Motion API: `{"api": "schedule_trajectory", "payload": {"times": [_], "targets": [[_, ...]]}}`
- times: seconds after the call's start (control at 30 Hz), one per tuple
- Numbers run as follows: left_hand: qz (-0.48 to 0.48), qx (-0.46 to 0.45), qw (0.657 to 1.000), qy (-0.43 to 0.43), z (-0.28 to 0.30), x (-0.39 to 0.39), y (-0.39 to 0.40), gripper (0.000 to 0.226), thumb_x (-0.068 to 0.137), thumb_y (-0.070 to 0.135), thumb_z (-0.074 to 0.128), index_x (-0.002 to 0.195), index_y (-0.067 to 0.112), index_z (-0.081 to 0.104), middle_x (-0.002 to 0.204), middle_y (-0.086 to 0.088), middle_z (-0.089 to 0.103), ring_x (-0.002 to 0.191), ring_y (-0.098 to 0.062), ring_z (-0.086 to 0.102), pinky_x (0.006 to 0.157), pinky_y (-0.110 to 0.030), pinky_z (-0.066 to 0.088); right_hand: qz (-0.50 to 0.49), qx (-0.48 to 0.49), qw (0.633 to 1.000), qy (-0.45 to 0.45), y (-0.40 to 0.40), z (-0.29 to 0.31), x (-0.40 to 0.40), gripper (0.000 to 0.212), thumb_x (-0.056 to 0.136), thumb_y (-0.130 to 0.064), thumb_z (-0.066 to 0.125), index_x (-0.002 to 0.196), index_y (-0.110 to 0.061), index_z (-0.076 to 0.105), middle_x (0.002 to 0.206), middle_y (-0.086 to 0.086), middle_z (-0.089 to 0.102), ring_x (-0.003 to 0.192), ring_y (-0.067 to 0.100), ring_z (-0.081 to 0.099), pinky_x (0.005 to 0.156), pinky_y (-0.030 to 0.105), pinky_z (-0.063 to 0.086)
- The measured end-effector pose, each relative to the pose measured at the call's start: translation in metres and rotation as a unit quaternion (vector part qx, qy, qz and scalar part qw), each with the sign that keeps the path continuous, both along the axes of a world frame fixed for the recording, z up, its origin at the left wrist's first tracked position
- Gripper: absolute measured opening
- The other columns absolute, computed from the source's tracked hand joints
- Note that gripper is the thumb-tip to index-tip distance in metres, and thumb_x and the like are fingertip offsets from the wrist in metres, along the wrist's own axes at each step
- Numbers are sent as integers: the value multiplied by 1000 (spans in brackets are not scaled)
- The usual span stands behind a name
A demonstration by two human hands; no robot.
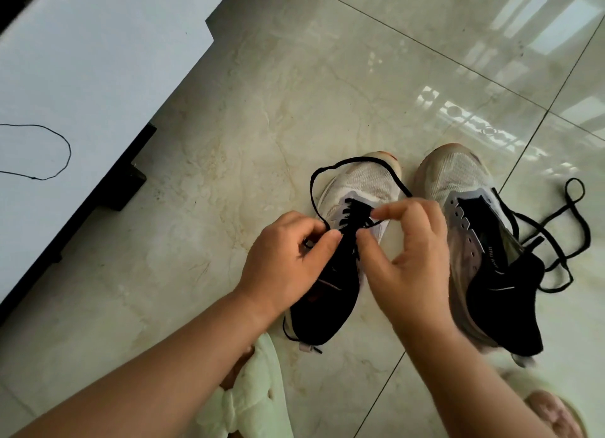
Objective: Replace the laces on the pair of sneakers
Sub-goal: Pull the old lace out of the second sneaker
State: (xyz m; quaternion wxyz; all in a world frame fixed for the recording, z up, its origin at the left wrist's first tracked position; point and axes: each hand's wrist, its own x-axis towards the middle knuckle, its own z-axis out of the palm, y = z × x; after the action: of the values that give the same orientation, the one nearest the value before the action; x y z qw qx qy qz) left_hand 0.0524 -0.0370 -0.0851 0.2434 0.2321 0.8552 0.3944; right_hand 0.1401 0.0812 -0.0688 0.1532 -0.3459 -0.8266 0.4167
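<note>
Both hands are down over the left sneaker (340, 241) on the tile floor (229, 142). Left hand (281, 260) has its thumb and fingers curled in, pinching the black lace (353, 160) right where it meets the eyelets on that side. Right hand (412, 251) pinches the other run of the same lace between thumb and forefinger, just above the tongue, with the other fingers loosely bent. So both are gripping lace, nothing let go.

That lace is threaded through the lower eyelets and then swings out in a big loop over the white toe and back to the hands. One loose end trails past the heel near the person's foot.

Right sneaker (471, 241) sits just beside it, toes pointing the same way, eyelets bare and tongue flopped open. Second black lace (556, 228) lies in a messy tangle on the floor touching its outer side.

Pale green slippers (255, 391) are on the feet at the bottom. Off to the left there's a white table (82, 77) with a thin black string (67, 142) looped on it, well apart from the shoes.
</note>
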Motion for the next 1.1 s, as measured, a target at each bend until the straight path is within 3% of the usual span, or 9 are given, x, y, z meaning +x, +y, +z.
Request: {"api": "schedule_trajectory", "payload": {"times": [0.13,0.27,0.37,0.57,0.67,0.73,0.83,0.9,1.1], "targets": [[54,-5,996,-70,-1,-8,7,12,80,20,69,69,20,69,62,10,65,54,-3,56,57,-18,46,27,49,997,-46,-23,-2,11,19,71,-35,67,69,-17,64,88,-5,49,92,15,41,81,28,25],[28,-23,999,-35,-2,-14,4,12,83,21,68,72,16,70,63,3,66,58,-16,61,59,-28,51,34,103,985,-136,-38,-7,7,36,71,-51,66,65,-15,66,94,-1,51,105,19,34,93,33,23],[-11,-70,996,63,-7,-16,2,14,85,20,64,73,13,65,68,2,62,59,-19,56,57,-34,48,11,78,984,-163,-50,-6,1,31,75,-41,65,64,-12,66,101,0,49,112,28,39,90,53,40],[-17,-181,972,145,-18,-28,-9,19,90,28,57,82,12,63,83,-1,62,69,-22,55,56,-29,39,-29,61,985,-156,-61,-7,-2,23,74,-32,63,59,-14,64,106,1,50,117,27,34,89,57,39],[-20,-116,979,168,-13,-25,-9,20,85,26,65,99,11,63,98,-1,59,61,-17,51,55,-28,43,-45,60,983,-166,-59,-8,0,29,74,-42,56,63,-17,66,111,-1,51,120,23,29,92,57,35],[-81,-42,980,174,-8,-24,-10,28,82,14,67,109,10,63,111,-3,57,60,-12,52,57,-31,51,-49,59,985,-156,-58,-9,1,29,73,-43,56,65,-18,67,111,-1,51,119,23,29,93,57,34],[-199,22,967,158,-9,-20,-12,32,80,-4,61,110,8,67,119,-3,59,88,-15,64,74,-31,55,-65,74,985,-141,-58,-12,1,24,71,-41,59,66,-19,66,105,0,54,112,20,28,96,46,25],[-204,32,970,126,-10,-19,-12,26,84,-1,59,106,7,69,111,-2,63,93,-16,65,78,-33,54,-78,72,986,-131,-58,-12,0,22,70,-40,60,66,-19,66,104,-1,53,111,19,28,92,42,21],[-197,38,975,90,-5,-21,-9,19,86,12,56,98,10,71,87,-1,66,78,-10,63,73,-21,50,-77,76,988,-107,-59,-13,3,19,70,-37,63,69,-18,66,106,0,54,108,19,32,87,36,24]]}}
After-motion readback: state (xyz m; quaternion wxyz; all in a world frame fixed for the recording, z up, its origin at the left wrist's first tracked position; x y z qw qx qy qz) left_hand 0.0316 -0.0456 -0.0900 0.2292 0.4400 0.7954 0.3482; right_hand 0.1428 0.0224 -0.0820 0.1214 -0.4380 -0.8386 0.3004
